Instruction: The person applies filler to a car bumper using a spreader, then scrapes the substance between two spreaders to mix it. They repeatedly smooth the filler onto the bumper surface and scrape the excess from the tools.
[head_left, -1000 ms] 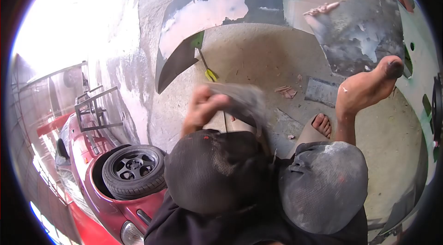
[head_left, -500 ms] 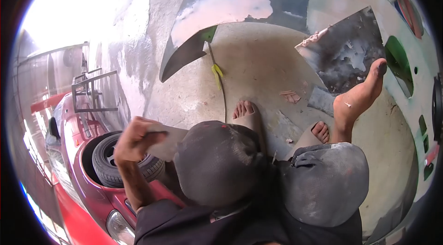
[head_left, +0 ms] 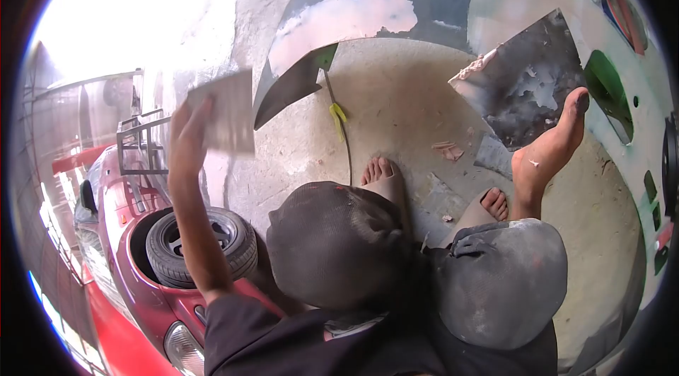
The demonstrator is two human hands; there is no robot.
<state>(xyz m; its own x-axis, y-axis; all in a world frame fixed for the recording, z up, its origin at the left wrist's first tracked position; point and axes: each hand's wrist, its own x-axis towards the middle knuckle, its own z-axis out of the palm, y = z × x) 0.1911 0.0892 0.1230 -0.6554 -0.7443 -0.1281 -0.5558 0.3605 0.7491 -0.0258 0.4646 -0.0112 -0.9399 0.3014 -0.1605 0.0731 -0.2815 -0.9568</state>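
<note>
A flat, pale grey rectangular filler spreader [head_left: 230,114] is in my left hand [head_left: 187,139], which is raised on the left side, its fingers pressed against the spreader. The spreader is a little blurred and its right edge comes close to the end of a car bumper [head_left: 424,12], without clear sign of touching. Pinkish-white filler patches [head_left: 353,15] cover part of the bumper's grey surface. On the right, my right hand [head_left: 552,142] grips a dark, smeared mixing board [head_left: 530,75] from below, thumb along its edge. A lump of pinkish filler [head_left: 472,68] sticks to the board's left edge.
A red car [head_left: 134,234] stands at the left with a wheel [head_left: 201,245] in its open front corner. Near it is a metal frame [head_left: 145,146]. A cable with a yellow-green tie [head_left: 338,118] crosses the concrete floor. Scraps [head_left: 435,192] lie by my feet.
My left hand has swung up and forward with the spreader, from beside my knee to near the bumper's left end. My right hand and the board have hardly moved.
</note>
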